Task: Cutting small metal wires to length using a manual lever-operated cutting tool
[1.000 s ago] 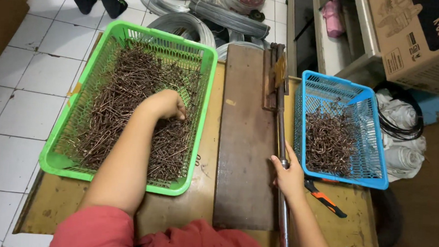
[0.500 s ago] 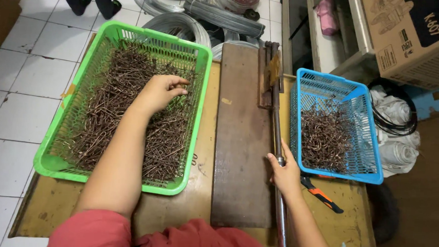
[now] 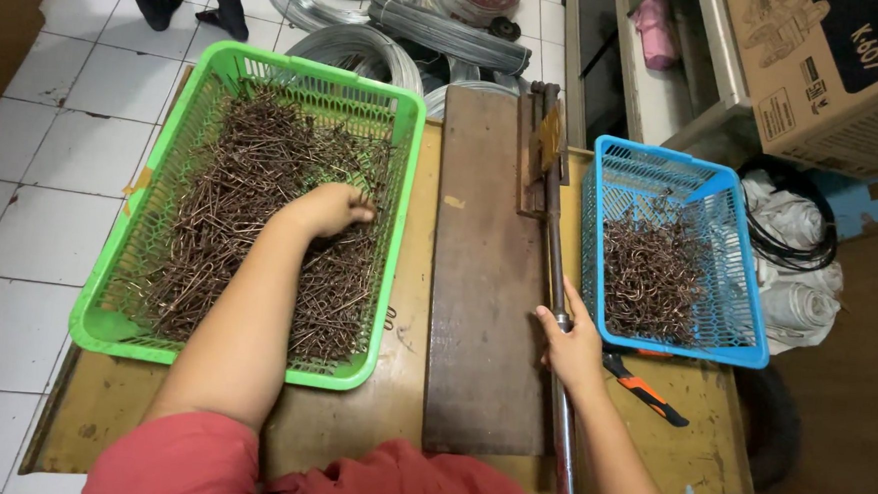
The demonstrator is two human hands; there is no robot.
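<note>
L hand [image 3: 329,211] grip closing on thin rusty-brown wire pieces [image 3: 250,217] in green plastic basket [image 3: 114,330]: light, stiff, tangly, take a pinch mid-length; R hand [image 3: 574,349] clamped on grey steel lever bar [image 3: 557,283]

We see our left hand [image 3: 329,209] sunk into the heap of rusty brown wire pieces [image 3: 250,217] that fills the green basket [image 3: 109,335], its grip curled among them. Our right hand [image 3: 574,349] wraps the long metal lever bar [image 3: 557,283] along the edge of the dark wooden board [image 3: 482,279]. Just right of that grip sits the blue basket [image 3: 744,353] of bent wire pieces [image 3: 653,273], and just below it an orange-handled tool [image 3: 647,393] lies on the yellow tabletop [image 3: 410,316].
</note>
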